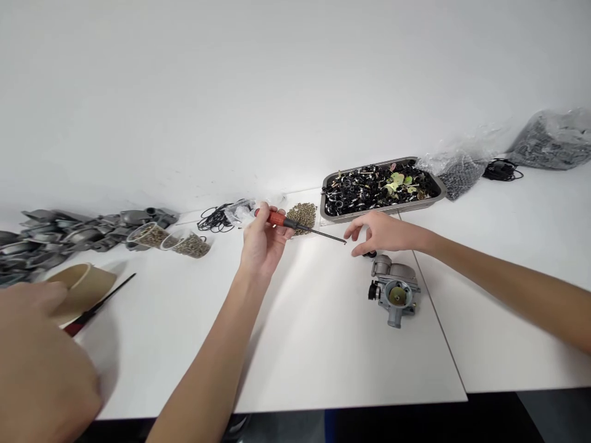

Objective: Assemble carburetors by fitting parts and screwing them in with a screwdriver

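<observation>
My left hand (264, 240) holds a red and black screwdriver (281, 219) by its handle, the shaft pointing right. A tiny part sits at the screwdriver's tip. My right hand (376, 232) hovers just right of that tip, fingers apart and curved, with nothing visible between them. Below my right hand, a grey metal carburetor (398, 294) rests on the white table (323, 351). A small black part (369, 254) lies partly under my right hand. Behind both hands are a pile of small brass parts (302, 216) and a metal tray (383, 213) of black and yellowish parts.
At the left edge, a co-worker's hand (41, 363) is beside another screwdriver (99, 306) and a beige roll (90, 286). Grey castings (83, 231), two cups of screws (187, 244) and black rings (217, 218) lie behind. Plastic bags (462, 172) stand back right.
</observation>
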### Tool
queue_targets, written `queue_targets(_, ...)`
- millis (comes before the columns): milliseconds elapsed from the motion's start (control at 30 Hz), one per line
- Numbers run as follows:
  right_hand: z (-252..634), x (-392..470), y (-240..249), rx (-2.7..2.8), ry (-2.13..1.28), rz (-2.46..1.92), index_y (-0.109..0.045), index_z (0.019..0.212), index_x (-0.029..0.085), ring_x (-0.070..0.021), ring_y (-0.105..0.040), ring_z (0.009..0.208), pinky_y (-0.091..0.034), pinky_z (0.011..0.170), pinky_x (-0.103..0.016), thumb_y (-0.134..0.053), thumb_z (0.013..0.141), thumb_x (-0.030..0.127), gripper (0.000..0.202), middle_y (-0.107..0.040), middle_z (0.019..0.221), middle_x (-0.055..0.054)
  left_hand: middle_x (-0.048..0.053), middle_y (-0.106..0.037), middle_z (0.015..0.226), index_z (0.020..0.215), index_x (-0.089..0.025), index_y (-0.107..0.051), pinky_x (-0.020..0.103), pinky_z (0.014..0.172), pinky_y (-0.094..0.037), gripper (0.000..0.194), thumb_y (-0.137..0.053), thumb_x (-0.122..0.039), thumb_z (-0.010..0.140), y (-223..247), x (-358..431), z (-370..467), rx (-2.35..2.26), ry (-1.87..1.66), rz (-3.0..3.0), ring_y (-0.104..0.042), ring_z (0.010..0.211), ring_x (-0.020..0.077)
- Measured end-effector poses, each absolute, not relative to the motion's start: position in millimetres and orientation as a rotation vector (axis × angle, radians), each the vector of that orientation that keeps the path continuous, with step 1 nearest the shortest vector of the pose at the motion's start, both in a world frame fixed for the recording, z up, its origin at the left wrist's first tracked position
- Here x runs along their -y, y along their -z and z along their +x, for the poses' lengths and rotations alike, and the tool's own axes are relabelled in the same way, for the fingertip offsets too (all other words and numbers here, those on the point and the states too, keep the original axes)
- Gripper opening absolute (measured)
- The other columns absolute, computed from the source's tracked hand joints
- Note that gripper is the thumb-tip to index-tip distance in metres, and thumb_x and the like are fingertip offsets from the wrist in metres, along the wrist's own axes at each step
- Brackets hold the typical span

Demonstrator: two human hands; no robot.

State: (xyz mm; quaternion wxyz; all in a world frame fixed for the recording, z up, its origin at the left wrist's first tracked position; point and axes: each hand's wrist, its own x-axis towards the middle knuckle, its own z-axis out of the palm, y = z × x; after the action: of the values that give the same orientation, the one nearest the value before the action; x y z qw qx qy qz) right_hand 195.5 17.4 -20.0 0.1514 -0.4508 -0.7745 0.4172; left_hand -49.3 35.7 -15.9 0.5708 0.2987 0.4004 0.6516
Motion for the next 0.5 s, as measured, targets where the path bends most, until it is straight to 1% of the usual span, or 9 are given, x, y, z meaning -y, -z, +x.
queue_targets(67, 192.1, -15.5, 22.6, 2.201, -1.219, -1.269, -0.069, 0.109, 0.016, -0.0096, -0.060, 0.071, -0.043, 0.062, -0.023, -0.076, 0.074, 0.040, 0.042, -0.066, 0.115, -0.008, 0.001, -0.056, 0.065, 0.068, -0.014, -0.056, 0.018, 0.037, -0.039, 0.033, -0.049, -0.030, 0.096, 14.9, -33.8, -47.0, -0.938, -1.515, 0.711, -0.041, 0.041, 0.0047)
queue_targets(233, 188.1, -11.6, 23.8, 2.130, -1.319, -1.241, -0.069, 0.098, 0.014, -0.0049, -0.054, 0.054, -0.040, 0.051, -0.023, -0.071, 0.080, 0.042, 0.034, -0.068, 0.105, -0.007, 0.002, -0.057, 0.066, 0.067, -0.014, -0.057, 0.018, 0.038, -0.038, 0.033, -0.051, -0.032, 0.095, 13.4, -32.2, -47.2, -0.933, -1.498, 0.718, -0.040, 0.041, 0.0045)
queue_targets(333, 188.8, -11.0, 23.0, 2.111, -1.329, -1.210, -0.068, 0.091, 0.013, -0.0043, -0.052, 0.052, -0.039, 0.049, -0.022, -0.069, 0.081, 0.046, 0.035, -0.067, 0.099, -0.007, 0.002, -0.058, 0.068, 0.068, -0.014, -0.057, 0.019, 0.038, -0.038, 0.032, -0.054, -0.033, 0.094, 13.0, -31.5, -47.5, -0.933, -1.499, 0.733, -0.040, 0.041, 0.0043)
queue_targets(500, 190.8, -10.4, 20.1, 2.134, -1.333, -1.196, -0.068, 0.090, 0.012, -0.0054, -0.053, 0.054, -0.038, 0.049, -0.021, -0.069, 0.081, 0.049, 0.039, -0.067, 0.093, -0.008, 0.002, -0.057, 0.069, 0.067, -0.015, -0.057, 0.020, 0.038, -0.038, 0.031, -0.061, -0.036, 0.090, 13.5, -31.6, -46.9, -0.930, -1.508, 0.768, -0.040, 0.042, 0.0046)
